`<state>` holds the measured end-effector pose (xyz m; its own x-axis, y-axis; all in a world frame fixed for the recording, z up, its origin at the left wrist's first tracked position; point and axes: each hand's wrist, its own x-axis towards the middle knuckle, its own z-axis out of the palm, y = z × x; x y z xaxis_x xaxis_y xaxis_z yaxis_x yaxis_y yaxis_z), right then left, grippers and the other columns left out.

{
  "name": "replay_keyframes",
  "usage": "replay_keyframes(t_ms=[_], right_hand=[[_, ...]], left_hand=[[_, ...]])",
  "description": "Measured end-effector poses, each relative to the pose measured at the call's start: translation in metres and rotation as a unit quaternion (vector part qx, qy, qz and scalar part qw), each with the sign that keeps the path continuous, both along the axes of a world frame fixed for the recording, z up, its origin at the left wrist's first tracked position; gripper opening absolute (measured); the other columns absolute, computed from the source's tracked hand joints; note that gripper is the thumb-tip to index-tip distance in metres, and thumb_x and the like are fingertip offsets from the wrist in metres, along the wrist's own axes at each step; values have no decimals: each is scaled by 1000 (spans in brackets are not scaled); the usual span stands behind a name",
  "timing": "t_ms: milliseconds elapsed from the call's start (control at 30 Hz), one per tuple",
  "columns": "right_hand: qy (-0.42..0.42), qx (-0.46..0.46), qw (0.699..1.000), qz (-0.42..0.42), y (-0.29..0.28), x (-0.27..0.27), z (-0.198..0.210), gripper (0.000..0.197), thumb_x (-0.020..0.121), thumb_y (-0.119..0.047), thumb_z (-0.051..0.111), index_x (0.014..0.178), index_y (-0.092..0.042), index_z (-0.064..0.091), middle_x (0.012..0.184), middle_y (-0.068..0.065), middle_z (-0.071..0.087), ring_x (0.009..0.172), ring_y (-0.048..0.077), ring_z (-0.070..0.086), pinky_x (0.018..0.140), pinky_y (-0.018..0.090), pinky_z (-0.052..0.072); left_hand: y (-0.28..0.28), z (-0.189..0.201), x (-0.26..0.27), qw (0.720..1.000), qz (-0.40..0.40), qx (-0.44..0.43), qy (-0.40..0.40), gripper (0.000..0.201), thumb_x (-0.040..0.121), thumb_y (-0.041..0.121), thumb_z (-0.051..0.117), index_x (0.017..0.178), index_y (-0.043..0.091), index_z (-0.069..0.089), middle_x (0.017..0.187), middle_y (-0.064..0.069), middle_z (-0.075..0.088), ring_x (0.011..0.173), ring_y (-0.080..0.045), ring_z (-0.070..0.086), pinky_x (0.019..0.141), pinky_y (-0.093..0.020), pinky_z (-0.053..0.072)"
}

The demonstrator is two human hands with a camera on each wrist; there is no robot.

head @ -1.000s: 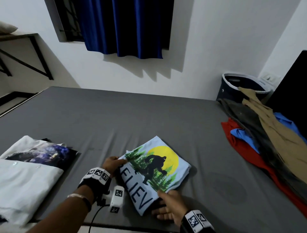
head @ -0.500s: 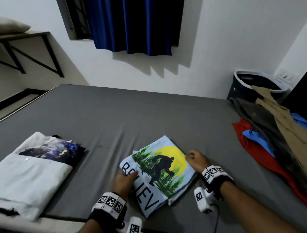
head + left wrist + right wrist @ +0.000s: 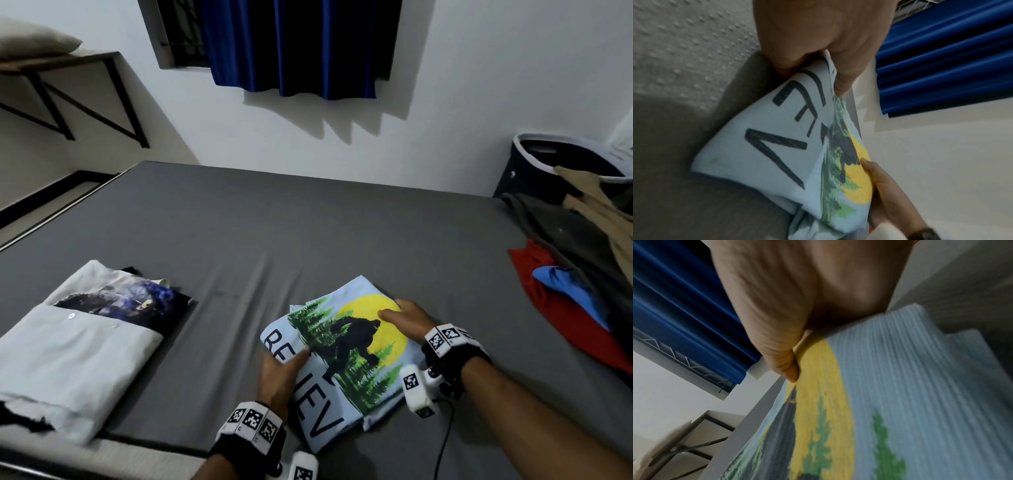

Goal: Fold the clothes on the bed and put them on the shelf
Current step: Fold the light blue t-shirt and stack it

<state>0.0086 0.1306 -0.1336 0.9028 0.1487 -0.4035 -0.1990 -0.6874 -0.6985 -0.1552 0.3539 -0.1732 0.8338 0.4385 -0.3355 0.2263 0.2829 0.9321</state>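
A folded light-blue T-shirt with a yellow sun, green trees and black letters lies near the front of the grey bed. My left hand pinches its near-left edge, thumb on the letters and fingers underneath, as the left wrist view shows. My right hand grips the far-right edge, thumb on the yellow sun, fingers hidden under the cloth. The wall shelf hangs at the upper left with a pale cushion on it.
A stack of folded clothes lies at the bed's left front. A loose pile of red, blue, tan and dark garments covers the right edge. A dark laundry basket stands behind that pile. A blue curtain hangs on the far wall.
My right hand left the shirt's near edge, went to its far-right side and now has its thumb on the sun. My left hand slid to the near-left edge and pinched it.
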Motion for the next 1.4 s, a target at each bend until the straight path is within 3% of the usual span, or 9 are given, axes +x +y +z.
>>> replay_keyframes(t_ms=[100, 267, 333, 467, 667, 767, 1133, 1300, 1400], right_hand=[[25, 8, 999, -27, -1, -3, 11, 47, 87, -33, 69, 121, -5, 52, 119, 8, 57, 105, 25, 55, 89, 34, 43], [82, 43, 995, -29, -12, 30, -30, 122, 31, -78, 83, 126, -6, 59, 125, 10, 64, 110, 28, 63, 98, 43, 50], [96, 46, 994, -19, -6, 26, -23, 110, 42, -68, 87, 127, -6, 58, 128, 10, 62, 112, 29, 63, 96, 42, 51], [59, 102, 993, 27, 11, 2, 15, 28, 79, -24, 78, 103, -11, 71, 100, 14, 74, 90, 30, 71, 89, 51, 55], [99, 97, 990, -2, -10, 11, -6, 71, 59, -60, 84, 113, -17, 66, 102, 5, 74, 94, 27, 71, 91, 47, 55], [154, 138, 977, -43, -2, 1, 11, 51, 77, -42, 79, 108, -2, 70, 96, 20, 74, 90, 37, 71, 89, 53, 54], [179, 238, 955, -11, 2, -3, 23, 24, 89, -13, 67, 110, -3, 67, 106, 24, 70, 92, 38, 68, 87, 56, 54], [138, 234, 962, -11, -12, -1, 6, 48, 79, -13, 77, 122, -7, 57, 108, 21, 70, 95, 38, 69, 88, 57, 54], [61, 210, 974, -62, -8, -8, 2, 50, 85, -16, 74, 126, -7, 47, 109, 15, 67, 88, 31, 68, 74, 31, 58]], left_hand=[[1, -3, 2, 1000, 4, -13, 7, 49, 69, 13, 77, 116, 8, 63, 99, -13, 75, 88, -34, 72, 79, -56, 58], [7, -11, 4, 998, 13, -43, 32, 36, 78, 6, 77, 111, 5, 65, 97, -19, 74, 88, -40, 71, 82, -59, 56], [10, -13, 4, 999, 7, -41, 34, 35, 80, 7, 76, 113, 5, 65, 99, -19, 73, 90, -40, 71, 83, -60, 55], [11, -17, 4, 999, -1, -30, 28, 35, 81, 9, 76, 114, 6, 65, 99, -17, 74, 89, -37, 72, 82, -58, 56], [10, -18, 3, 999, -2, -34, 17, 34, 82, 8, 74, 114, 6, 64, 100, -18, 74, 90, -39, 71, 82, -59, 56], [10, -14, 2, 999, -4, -32, 20, 32, 83, 8, 74, 112, 3, 65, 97, -19, 74, 87, -40, 71, 80, -59, 57], [11, -10, 2, 999, -8, -34, 19, 29, 84, 7, 73, 111, 5, 64, 96, -20, 74, 86, -41, 71, 79, -59, 57], [9, -13, 0, 999, -11, -50, 16, 43, 72, 16, 78, 111, 6, 63, 98, -23, 72, 88, -45, 69, 80, -64, 54], [10, -17, 1, 999, -3, -39, 6, 42, 76, 16, 78, 114, 9, 63, 100, -22, 72, 89, -44, 69, 80, -64, 54]])
